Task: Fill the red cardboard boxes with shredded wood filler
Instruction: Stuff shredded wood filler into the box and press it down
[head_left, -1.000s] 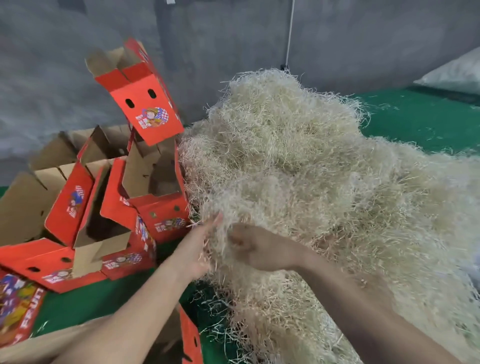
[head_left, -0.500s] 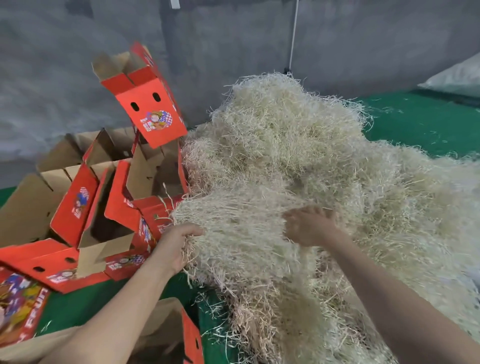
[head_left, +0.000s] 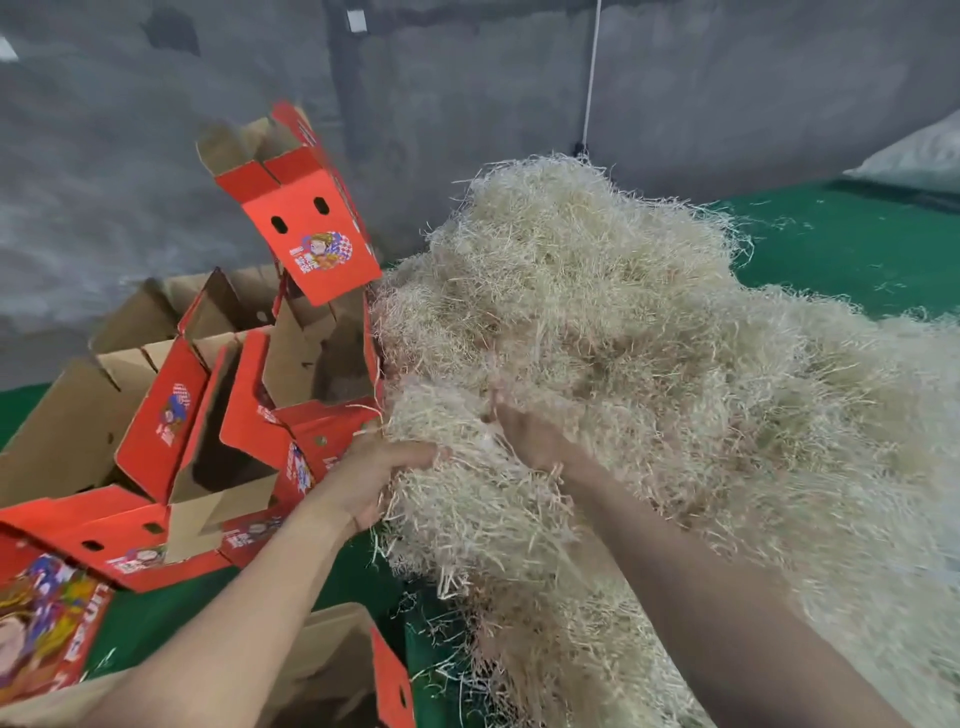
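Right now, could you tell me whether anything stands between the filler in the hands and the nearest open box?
Nothing visible does. The left hand and right hand hold a clump of filler up and right of the nearest box; only the left forearm crosses its left side.

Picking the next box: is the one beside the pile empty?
Looks empty: box open, bare cardboard walls inside, no filler visible.

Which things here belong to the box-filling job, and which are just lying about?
Job: shredded wood filler; red cardboard boxes; left hand, gripping a clump of filler; right hand, fingers buried in it.
Lying about: white sack at back right; white cord on the wall.
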